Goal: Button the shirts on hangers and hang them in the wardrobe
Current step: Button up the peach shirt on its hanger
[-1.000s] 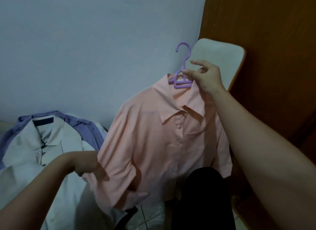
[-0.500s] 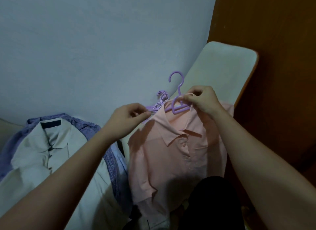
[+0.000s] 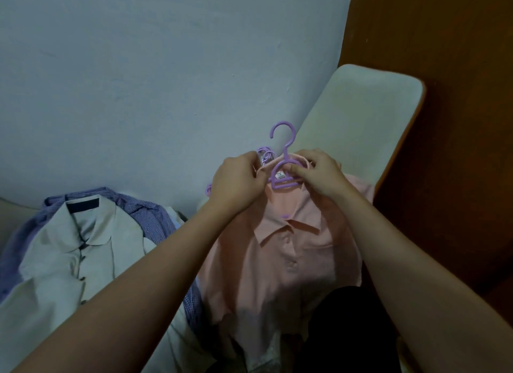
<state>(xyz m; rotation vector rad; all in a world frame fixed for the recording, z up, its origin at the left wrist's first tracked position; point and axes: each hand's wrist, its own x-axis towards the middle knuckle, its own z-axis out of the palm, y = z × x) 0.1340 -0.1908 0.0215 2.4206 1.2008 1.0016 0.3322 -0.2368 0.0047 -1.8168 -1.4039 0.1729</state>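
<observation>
Both hands hold the pink shirt [image 3: 288,284] at its top, your left hand [image 3: 236,182] pinching the collar [image 3: 279,229], your right hand [image 3: 319,174] the purple hanger [image 3: 285,150], hook pointing away, buttons [image 3: 290,265] running down toward you, between your arms

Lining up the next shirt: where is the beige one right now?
In the head view, the beige shirt lies at lower left, on top of a blue checked shirt and left of the pink shirt.
</observation>
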